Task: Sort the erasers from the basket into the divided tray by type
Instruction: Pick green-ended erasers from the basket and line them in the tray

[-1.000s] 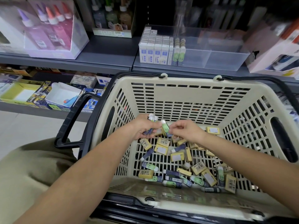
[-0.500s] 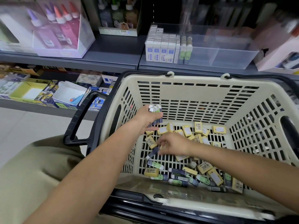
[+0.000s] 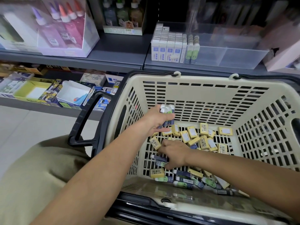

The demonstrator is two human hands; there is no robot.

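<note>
A cream plastic basket [image 3: 203, 95] with black handles holds several loose erasers: yellow boxed ones [image 3: 193, 135] toward the back, dark blue and green sleeved ones [image 3: 183, 173] toward the front. My left hand [image 3: 158, 120] hovers inside the basket's left side and grips a bundle of blue and green sleeved erasers [image 3: 167, 111] upright. My right hand [image 3: 174, 154] reaches down onto the basket floor, fingers curled over a dark blue sleeved eraser [image 3: 158, 157]. On the shelf behind stands the clear divided tray [image 3: 227, 56], with white-blue erasers and two green ones in its left part.
A grey shelf [image 3: 113, 51] carries a box of glue bottles [image 3: 53, 28] at left and a pink box [image 3: 285, 46] at right. A lower shelf holds stationery boxes [image 3: 48, 93]. The basket's black handle [image 3: 87, 120] sticks out left, over my lap.
My right hand left the left hand and dropped to the basket floor among the sleeved erasers. My left hand rose slightly with its bundle. The camera moved closer.
</note>
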